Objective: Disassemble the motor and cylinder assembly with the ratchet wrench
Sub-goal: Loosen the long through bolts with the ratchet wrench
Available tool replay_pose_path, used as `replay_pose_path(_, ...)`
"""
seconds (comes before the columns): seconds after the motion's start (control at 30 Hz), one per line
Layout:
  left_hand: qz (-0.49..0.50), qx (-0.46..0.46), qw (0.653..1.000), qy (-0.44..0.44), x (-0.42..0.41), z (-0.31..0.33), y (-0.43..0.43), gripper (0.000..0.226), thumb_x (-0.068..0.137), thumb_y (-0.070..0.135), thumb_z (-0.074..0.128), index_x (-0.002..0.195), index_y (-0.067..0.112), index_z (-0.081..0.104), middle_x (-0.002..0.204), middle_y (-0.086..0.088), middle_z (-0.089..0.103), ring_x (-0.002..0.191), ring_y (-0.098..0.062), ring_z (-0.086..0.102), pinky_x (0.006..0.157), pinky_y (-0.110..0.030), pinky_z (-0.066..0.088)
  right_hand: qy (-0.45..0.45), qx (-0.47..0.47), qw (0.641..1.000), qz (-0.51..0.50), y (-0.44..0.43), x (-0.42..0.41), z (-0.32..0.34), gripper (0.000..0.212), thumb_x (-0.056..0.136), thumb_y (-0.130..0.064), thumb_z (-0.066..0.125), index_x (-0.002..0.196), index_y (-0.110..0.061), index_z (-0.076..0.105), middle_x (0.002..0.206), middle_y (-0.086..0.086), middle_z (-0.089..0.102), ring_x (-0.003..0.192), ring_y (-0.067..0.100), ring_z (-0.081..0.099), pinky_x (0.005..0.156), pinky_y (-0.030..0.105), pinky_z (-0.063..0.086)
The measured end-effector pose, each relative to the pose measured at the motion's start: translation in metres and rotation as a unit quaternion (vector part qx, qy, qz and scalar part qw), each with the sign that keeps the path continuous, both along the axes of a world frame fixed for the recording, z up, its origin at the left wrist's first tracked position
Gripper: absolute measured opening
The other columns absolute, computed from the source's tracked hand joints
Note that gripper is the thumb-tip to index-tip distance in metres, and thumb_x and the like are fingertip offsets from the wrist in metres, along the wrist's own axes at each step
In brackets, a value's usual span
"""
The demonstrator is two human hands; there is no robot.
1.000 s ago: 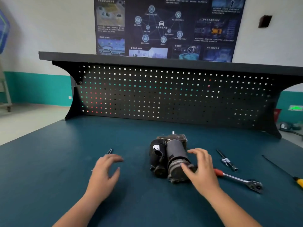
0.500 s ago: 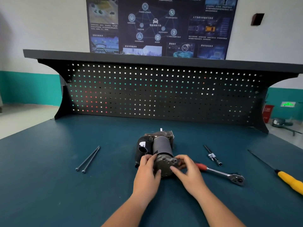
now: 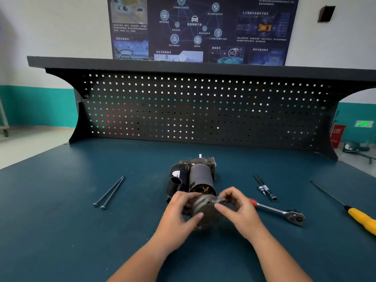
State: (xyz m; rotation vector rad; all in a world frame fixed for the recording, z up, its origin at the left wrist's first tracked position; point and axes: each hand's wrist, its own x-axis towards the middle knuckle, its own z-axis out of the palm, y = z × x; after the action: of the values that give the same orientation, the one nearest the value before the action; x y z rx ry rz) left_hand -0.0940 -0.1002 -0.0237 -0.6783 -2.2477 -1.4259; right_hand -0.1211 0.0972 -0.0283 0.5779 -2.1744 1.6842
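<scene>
The motor and cylinder assembly point(image 3: 195, 176) lies in the middle of the blue table point(image 3: 61, 231), its dark motor barrel pointing toward me. A round grey end cap point(image 3: 205, 208) stands a little off the barrel's near end, showing brass parts in the gap. My left hand point(image 3: 179, 212) grips the cap's left side and my right hand point(image 3: 238, 208) pinches its right side. The ratchet wrench point(image 3: 280, 212), red at the handle end, lies on the table just right of my right hand.
Two long bolts point(image 3: 109, 192) lie side by side to the left. An extension bar with a socket point(image 3: 265, 188) rests behind the wrench. A yellow-handled screwdriver point(image 3: 358, 216) lies at the far right. A black pegboard point(image 3: 203, 110) closes the table's back.
My left hand came from the open table onto the assembly's near end. Both hands now hold the end cap, which has come away from the barrel toward me.
</scene>
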Motion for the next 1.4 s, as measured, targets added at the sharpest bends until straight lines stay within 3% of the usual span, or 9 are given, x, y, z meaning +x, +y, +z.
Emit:
replay_pose_path(0.17, 0.003, -0.133, 0.989, 0.06, 0.009, 0.008, -0.047, 0.036, 0.072, -0.001, 0.073, 0.1, 0.02, 0.066, 0.097, 0.009, 0.051, 0.093, 0.005, 0.05, 0.083, -0.007, 0.038, 0.086, 0.147, 0.984, 0.049, -0.03, 0.01, 0.003, 0.026, 0.068, -0.009, 0.08, 0.072, -0.02, 0.057, 0.092, -0.003, 0.062, 0.088, 0.002, 0.058, 0.076, 0.012, 0.041)
replay_pose_path(0.4, -0.003, -0.239, 0.967, 0.093, 0.04, 0.004, -0.116, 0.043, 0.069, 0.002, 0.075, 0.102, 0.029, 0.066, 0.091, 0.015, 0.055, 0.087, 0.006, 0.052, 0.079, -0.008, 0.043, 0.135, 0.347, 0.918, 0.137, -0.088, 0.017, -0.002, 0.016, 0.08, -0.024, 0.07, 0.085, -0.018, 0.057, 0.103, -0.006, 0.054, 0.093, 0.013, 0.054, 0.083, 0.036, 0.047)
replay_pose_path(0.57, 0.03, -0.277, 0.954, 0.108, 0.048, 0.006, -0.167, 0.047, 0.068, 0.01, 0.078, 0.108, 0.03, 0.063, 0.088, 0.004, 0.065, 0.084, -0.002, 0.053, 0.075, -0.014, 0.045, 0.149, 0.378, 0.9, 0.157, -0.144, 0.015, 0.003, 0.016, 0.085, -0.018, 0.065, 0.096, -0.013, 0.055, 0.11, 0.001, 0.05, 0.096, 0.021, 0.053, 0.084, 0.035, 0.044)
replay_pose_path(0.63, 0.043, -0.277, 0.953, 0.111, 0.048, 0.007, -0.185, 0.026, 0.081, 0.026, 0.071, 0.106, 0.025, 0.068, 0.088, 0.006, 0.065, 0.083, -0.001, 0.053, 0.074, -0.014, 0.045, 0.142, 0.39, 0.898, 0.145, -0.164, 0.013, 0.006, 0.024, 0.085, -0.021, 0.065, 0.105, -0.014, 0.053, 0.111, 0.001, 0.05, 0.098, 0.023, 0.053, 0.082, 0.032, 0.041)
replay_pose_path(0.73, 0.068, -0.281, 0.951, 0.11, 0.043, 0.003, -0.202, 0.04, 0.089, 0.049, 0.053, 0.099, 0.017, 0.074, 0.09, 0.009, 0.066, 0.086, 0.002, 0.053, 0.076, -0.017, 0.046, 0.127, 0.424, 0.887, 0.13, -0.182, 0.009, 0.007, 0.04, 0.086, -0.028, 0.064, 0.121, -0.021, 0.046, 0.118, -0.001, 0.048, 0.104, 0.022, 0.052, 0.084, 0.033, 0.041)
replay_pose_path(0.97, 0.131, -0.293, 0.93, 0.18, 0.018, -0.006, -0.198, 0.017, 0.084, 0.03, 0.066, 0.088, 0.016, 0.076, 0.09, 0.007, 0.068, 0.093, -0.004, 0.049, 0.08, -0.021, 0.044, 0.149, 0.447, 0.877, 0.098, -0.182, 0.003, 0.009, 0.027, 0.088, -0.037, 0.061, 0.108, -0.019, 0.056, 0.112, -0.003, 0.049, 0.096, 0.021, 0.054, 0.076, 0.032, 0.039)
replay_pose_path(1.07, 0.205, -0.259, 0.934, 0.135, 0.002, -0.01, -0.194, 0.038, 0.063, 0.005, 0.084, 0.098, 0.017, 0.075, 0.099, 0.004, 0.067, 0.097, -0.009, 0.053, 0.085, -0.022, 0.041, 0.163, 0.446, 0.878, 0.055, -0.185, -0.007, 0.014, 0.023, 0.089, -0.036, 0.059, 0.105, -0.02, 0.055, 0.112, -0.005, 0.05, 0.097, 0.019, 0.053, 0.072, 0.03, 0.038)
replay_pose_path(1.2, 0.326, -0.243, 0.911, -0.066, -0.015, -0.022, -0.2, 0.062, 0.085, 0.037, 0.064, 0.141, 0.032, 0.04, 0.135, 0.002, 0.043, 0.125, -0.018, 0.042, 0.103, -0.027, 0.034, 0.163, 0.433, 0.887, -0.009, -0.201, -0.036, 0.022, 0.02, 0.089, -0.034, 0.06, 0.1, -0.019, 0.054, 0.109, -0.005, 0.05, 0.096, 0.019, 0.055, 0.07, 0.031, 0.04)
replay_pose_path(1.4, 0.306, -0.306, 0.893, -0.124, -0.02, -0.036, -0.201, 0.051, 0.093, 0.053, 0.043, 0.142, 0.045, 0.031, 0.155, 0.005, 0.021, 0.142, -0.013, 0.02, 0.114, -0.03, 0.02, 0.133, 0.488, 0.859, -0.077, -0.239, -0.099, 0.025, 0.021, 0.09, -0.03, 0.06, 0.105, -0.017, 0.055, 0.112, 0.0, 0.05, 0.095, 0.024, 0.057, 0.069, 0.032, 0.038)
